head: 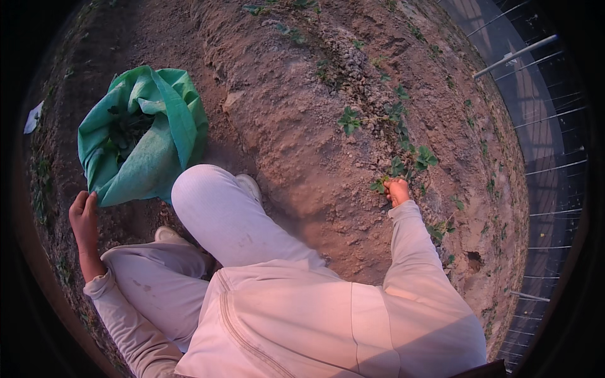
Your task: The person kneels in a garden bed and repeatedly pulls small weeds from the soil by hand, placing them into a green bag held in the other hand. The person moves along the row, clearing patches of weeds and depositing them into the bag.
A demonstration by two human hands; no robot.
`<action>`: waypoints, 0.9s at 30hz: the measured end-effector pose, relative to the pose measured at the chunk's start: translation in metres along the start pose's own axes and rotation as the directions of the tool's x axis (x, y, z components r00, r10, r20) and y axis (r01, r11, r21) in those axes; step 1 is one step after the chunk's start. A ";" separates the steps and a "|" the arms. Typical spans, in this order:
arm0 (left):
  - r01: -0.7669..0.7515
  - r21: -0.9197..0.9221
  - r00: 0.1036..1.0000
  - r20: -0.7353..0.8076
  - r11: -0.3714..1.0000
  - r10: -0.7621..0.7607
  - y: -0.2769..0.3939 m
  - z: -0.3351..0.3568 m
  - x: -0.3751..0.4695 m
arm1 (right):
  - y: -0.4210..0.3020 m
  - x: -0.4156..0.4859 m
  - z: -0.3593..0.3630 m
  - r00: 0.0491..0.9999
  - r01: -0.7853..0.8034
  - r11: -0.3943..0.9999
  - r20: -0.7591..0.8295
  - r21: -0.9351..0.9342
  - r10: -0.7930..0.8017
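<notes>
My left hand [85, 217] pinches the near rim of a green woven sack [142, 175], which stands on the ground with its mouth gaping. Dark leafy plant matter [128, 134] lies inside the sack, mostly in shadow. On the right, my right hand [397, 190] has its fingers closed on a small leafy plant [378, 185] low on the soil bed. Its stem is hidden by my fingers. Just beyond that hand grow more green leaves [425, 158] of the same low plants, with a leafy sprig [349, 121] farther up.
The raised soil bed [283, 132] runs along my right, with a row of plants on it. Beyond it are a plastic sheet wall [539, 137] and a metal pole [515, 56]. A white scrap [33, 117] lies far left. My bent knee [203, 189] is beside the sack.
</notes>
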State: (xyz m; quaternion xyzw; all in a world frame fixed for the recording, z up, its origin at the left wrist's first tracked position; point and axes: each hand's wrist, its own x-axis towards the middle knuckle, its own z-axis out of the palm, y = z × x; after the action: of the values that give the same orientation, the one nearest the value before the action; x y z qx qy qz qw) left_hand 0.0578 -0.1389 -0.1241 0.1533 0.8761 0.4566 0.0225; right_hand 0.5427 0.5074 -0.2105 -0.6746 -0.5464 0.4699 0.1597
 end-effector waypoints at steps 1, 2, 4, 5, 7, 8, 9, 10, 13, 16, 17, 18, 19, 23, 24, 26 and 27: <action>-0.012 0.025 1.000 -0.004 1.000 0.012 0.000 0.000 0.000 | -0.002 -0.002 0.000 1.000 -0.007 0.999 -0.026 -0.041 0.006; -0.011 0.009 1.000 0.006 1.000 0.011 0.001 -0.001 0.000 | -0.004 -0.003 0.001 0.999 -0.016 0.997 -0.043 -0.078 0.013; -0.030 0.039 1.000 0.007 0.999 0.030 0.001 -0.002 -0.001 | -0.009 -0.005 0.001 0.997 -0.027 0.977 -0.071 -0.211 0.012; -0.046 0.030 0.999 0.012 0.999 0.046 0.001 -0.002 -0.001 | -0.011 -0.005 0.002 0.998 -0.024 0.962 -0.069 -0.273 0.005; -0.083 0.072 0.997 0.002 0.994 0.083 0.001 -0.002 -0.002 | -0.013 -0.003 0.004 0.992 0.042 0.905 -0.089 -0.423 -0.088; -0.075 0.057 0.997 0.007 0.996 0.074 0.002 -0.002 -0.002 | -0.014 0.000 0.005 0.986 0.078 0.866 -0.088 -0.493 -0.139; -0.074 0.061 0.997 0.010 0.995 0.074 0.002 -0.003 -0.002 | -0.014 0.004 0.006 0.969 0.140 0.749 -0.066 -0.648 -0.239; -0.073 0.065 0.997 0.012 0.995 0.072 0.002 -0.003 -0.002 | -0.013 0.008 0.007 0.943 0.189 0.599 -0.027 -0.778 -0.331; -0.087 0.092 0.996 0.008 0.992 0.086 0.001 -0.003 -0.002 | -0.010 0.023 0.005 0.914 0.243 0.463 0.042 -0.853 -0.403; -0.088 0.060 0.996 0.004 0.994 0.088 0.000 -0.002 -0.003 | -0.007 0.034 0.000 0.883 0.250 0.542 -0.041 -0.802 -0.468; -0.081 0.051 0.997 -0.002 0.995 0.081 -0.001 -0.002 -0.004 | -0.006 0.034 -0.001 0.893 0.280 0.674 -0.072 -0.684 -0.444; -0.077 0.054 0.997 -0.005 0.996 0.078 -0.001 -0.002 -0.004 | -0.004 0.033 -0.001 0.911 0.273 0.796 -0.122 -0.541 -0.395; -0.087 0.060 0.996 -0.002 0.994 0.087 -0.001 -0.002 -0.004 | -0.004 0.030 0.000 0.931 0.222 0.890 -0.185 -0.397 -0.314; -0.058 0.067 0.998 0.004 0.996 0.058 0.001 -0.001 -0.003 | -0.022 0.010 0.008 0.918 0.305 0.946 -0.231 -0.113 -0.324; -0.051 0.067 0.999 0.008 0.996 0.050 0.002 0.000 -0.002 | -0.031 0.005 0.010 0.874 0.404 0.901 -0.225 -0.157 -0.431; -0.037 0.051 0.999 0.013 0.998 0.036 0.004 0.002 -0.002 | -0.054 -0.001 0.021 0.874 0.443 0.895 -0.202 -0.046 -0.442; -0.031 0.034 0.999 0.013 0.999 0.030 0.004 0.003 -0.002 | -0.064 -0.001 0.031 0.876 0.456 0.890 -0.190 0.021 -0.444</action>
State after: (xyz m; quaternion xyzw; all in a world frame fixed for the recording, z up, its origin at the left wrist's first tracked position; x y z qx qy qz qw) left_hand 0.0610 -0.1348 -0.1224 0.1699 0.8812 0.4407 0.0185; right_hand 0.4796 0.5203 -0.1791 -0.5633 -0.6560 0.3743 0.3351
